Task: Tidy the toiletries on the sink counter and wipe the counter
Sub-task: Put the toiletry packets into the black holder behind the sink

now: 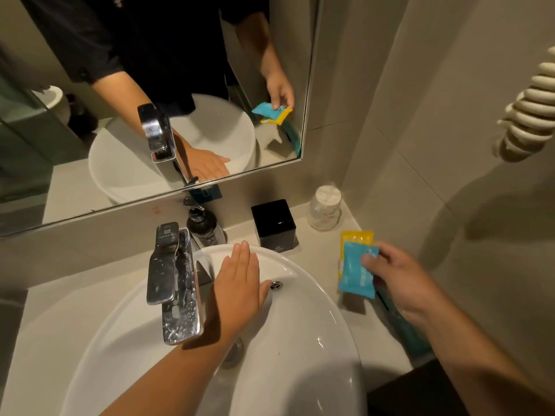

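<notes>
My right hand grips a blue sachet together with a yellow sachet behind it, both lifted a little above the beige counter to the right of the basin. My left hand lies flat with straight fingers on the inner back wall of the white basin, holding nothing. A long teal packet lies on the counter beneath my right wrist, partly hidden.
A chrome faucet stands at the basin's left. Behind it are a dark pump bottle, a black cube box and a clear glass jar in the back corner. A mirror hangs above; the wall is close on the right.
</notes>
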`<action>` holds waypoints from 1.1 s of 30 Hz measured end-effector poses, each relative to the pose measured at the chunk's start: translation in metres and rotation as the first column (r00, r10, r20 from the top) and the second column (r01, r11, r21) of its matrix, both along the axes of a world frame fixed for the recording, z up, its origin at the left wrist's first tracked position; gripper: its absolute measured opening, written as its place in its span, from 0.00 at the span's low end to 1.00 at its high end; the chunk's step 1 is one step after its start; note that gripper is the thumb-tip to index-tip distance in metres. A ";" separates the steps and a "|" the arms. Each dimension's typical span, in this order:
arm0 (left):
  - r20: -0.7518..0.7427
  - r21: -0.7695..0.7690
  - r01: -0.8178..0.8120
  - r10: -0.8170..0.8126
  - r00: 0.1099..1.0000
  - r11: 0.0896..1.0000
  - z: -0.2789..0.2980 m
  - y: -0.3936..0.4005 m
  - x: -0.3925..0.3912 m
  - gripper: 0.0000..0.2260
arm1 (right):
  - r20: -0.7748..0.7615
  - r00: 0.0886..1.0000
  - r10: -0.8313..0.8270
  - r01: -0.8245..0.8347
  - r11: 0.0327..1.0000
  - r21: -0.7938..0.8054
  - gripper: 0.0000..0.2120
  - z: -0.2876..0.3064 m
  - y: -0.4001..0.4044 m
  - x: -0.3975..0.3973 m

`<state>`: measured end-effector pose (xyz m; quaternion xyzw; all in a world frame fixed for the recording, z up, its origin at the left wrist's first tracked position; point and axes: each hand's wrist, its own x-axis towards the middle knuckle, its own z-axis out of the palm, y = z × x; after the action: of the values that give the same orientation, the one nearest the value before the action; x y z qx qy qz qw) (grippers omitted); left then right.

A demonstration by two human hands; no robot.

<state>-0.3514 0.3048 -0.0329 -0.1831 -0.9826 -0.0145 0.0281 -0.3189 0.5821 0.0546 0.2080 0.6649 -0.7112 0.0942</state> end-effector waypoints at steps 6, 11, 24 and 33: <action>0.000 0.021 -0.004 0.004 1.000 1.000 -0.010 -0.002 -0.002 0.28 | -0.233 0.942 0.242 -0.179 0.948 0.264 0.07 0.021 -0.059 -0.100; 0.023 0.039 -0.022 0.022 1.000 0.999 -0.015 -0.001 -0.002 0.28 | -0.227 0.910 0.346 -0.212 0.860 0.463 0.06 -0.008 -0.092 -0.139; -0.049 0.059 -0.018 0.021 0.999 0.998 -0.025 -0.003 -0.003 0.29 | -0.032 0.903 0.428 -0.298 0.678 0.672 0.12 -0.057 -0.094 -0.157; -0.054 0.075 -0.025 0.029 0.998 0.997 -0.020 -0.002 -0.002 0.27 | -0.084 0.908 0.411 -0.187 0.574 0.797 0.08 -0.053 -0.104 -0.159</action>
<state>-0.3537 0.3029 -0.0527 -0.1687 -0.9826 -0.0458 0.0622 -0.4781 0.4781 0.0020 0.0166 0.9361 -0.3501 0.0276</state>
